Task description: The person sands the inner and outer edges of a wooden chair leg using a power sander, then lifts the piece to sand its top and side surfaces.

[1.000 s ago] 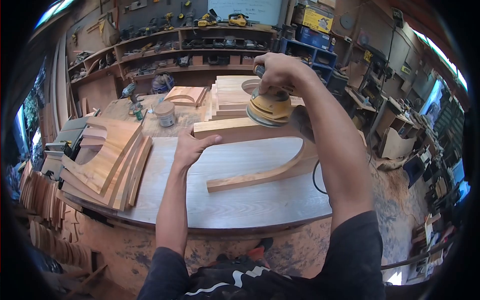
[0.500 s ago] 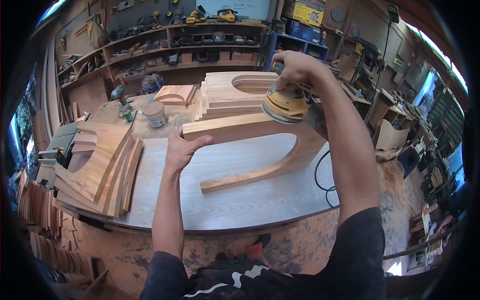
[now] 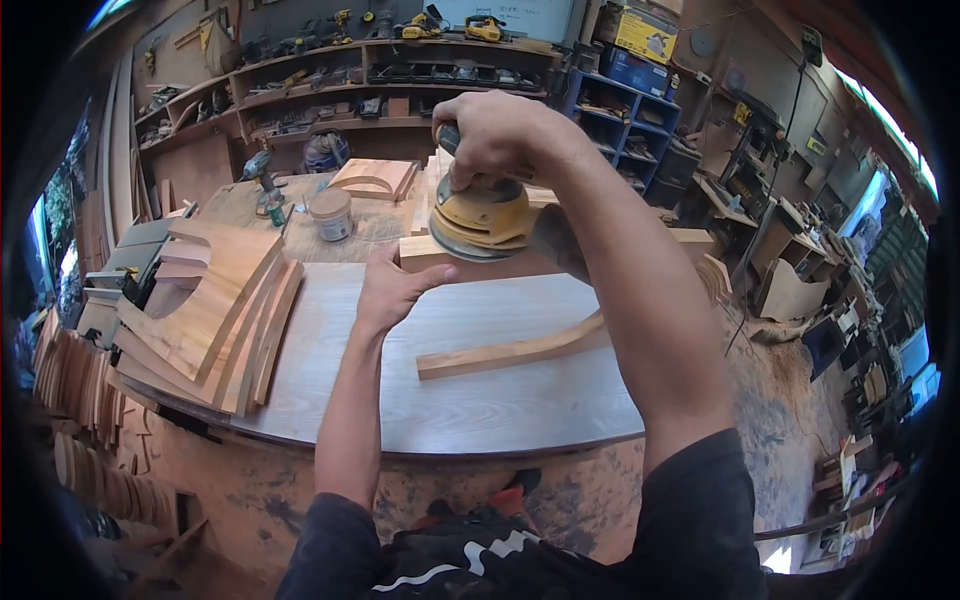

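Note:
My right hand (image 3: 500, 135) is wrapped round the top of a yellow random orbital sander (image 3: 484, 218), whose round pad lies along the upper edge of a U-shaped wooden panel (image 3: 500, 352). The panel stands on edge on the pale tabletop (image 3: 460, 415), its open end to the left. At the left end of its upper arm, my left hand (image 3: 390, 290) grips the wood, thumb on the near face and fingers behind. The sander is close to that hand. My right forearm hides the panel's curved right part.
Cut wooden panels (image 3: 215, 310) lean in a stack at the left. Behind are a lidded tub (image 3: 331, 215), a drill (image 3: 262, 180), a small arched wood piece (image 3: 375, 180) and another stack, mostly hidden by my right arm. Tool shelves (image 3: 300, 95) line the back wall.
My right hand has slid the sander leftward along the panel's upper edge, towards my left hand. My left hand keeps its hold on the panel's end. The whole view has shifted slightly.

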Demonstrator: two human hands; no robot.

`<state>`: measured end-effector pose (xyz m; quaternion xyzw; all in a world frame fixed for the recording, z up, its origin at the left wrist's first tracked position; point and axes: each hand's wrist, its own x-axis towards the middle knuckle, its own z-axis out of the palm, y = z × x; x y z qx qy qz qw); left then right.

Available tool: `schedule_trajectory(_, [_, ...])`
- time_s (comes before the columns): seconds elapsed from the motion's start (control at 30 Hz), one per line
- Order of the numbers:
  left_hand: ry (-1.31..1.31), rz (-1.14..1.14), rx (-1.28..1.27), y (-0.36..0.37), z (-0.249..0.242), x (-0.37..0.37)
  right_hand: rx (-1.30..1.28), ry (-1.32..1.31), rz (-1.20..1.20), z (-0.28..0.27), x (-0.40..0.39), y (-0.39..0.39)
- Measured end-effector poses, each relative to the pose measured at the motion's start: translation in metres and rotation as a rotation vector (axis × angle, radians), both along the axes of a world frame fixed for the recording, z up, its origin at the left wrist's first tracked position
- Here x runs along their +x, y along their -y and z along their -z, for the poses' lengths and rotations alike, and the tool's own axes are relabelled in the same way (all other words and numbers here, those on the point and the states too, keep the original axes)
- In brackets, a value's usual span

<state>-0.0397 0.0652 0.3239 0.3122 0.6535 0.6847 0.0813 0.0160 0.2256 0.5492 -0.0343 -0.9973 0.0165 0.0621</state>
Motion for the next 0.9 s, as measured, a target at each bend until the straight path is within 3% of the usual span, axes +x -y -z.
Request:
schedule_trajectory(0.2, [-0.063, 0.035, -0.041, 0.000, -0.002, -0.004, -0.022, 0.021, -0.154, -0.002, -0.013, 0.042])
schedule_trajectory(0.27, [-0.133, 0.013, 0.122, -0.003, 0.004, -0.003, -0.023, 0.179, -0.100, -0.010, -0.022, 0.053])
schedule_trajectory(0.37, [-0.069, 0.098, 0.156, -0.005, 0.002, -0.001, 0.043, 0.097, -0.101, -0.006, -0.021, 0.055])
schedule_trajectory(0.47, [-0.153, 0.046, 0.111, -0.006, 0.003, -0.001, 0.045, 0.024, -0.079, -0.003, -0.015, 0.040])
schedule_trajectory(0.63, [-0.043, 0.070, 0.010, 0.002, 0.011, -0.005, 0.010, 0.047, 0.005, -0.002, -0.005, 0.003])
schedule_trajectory(0.9, [-0.044, 0.040, 0.099, -0.003, 0.011, 0.000, 0.005, 0.109, 0.211, -0.007, 0.034, -0.086])
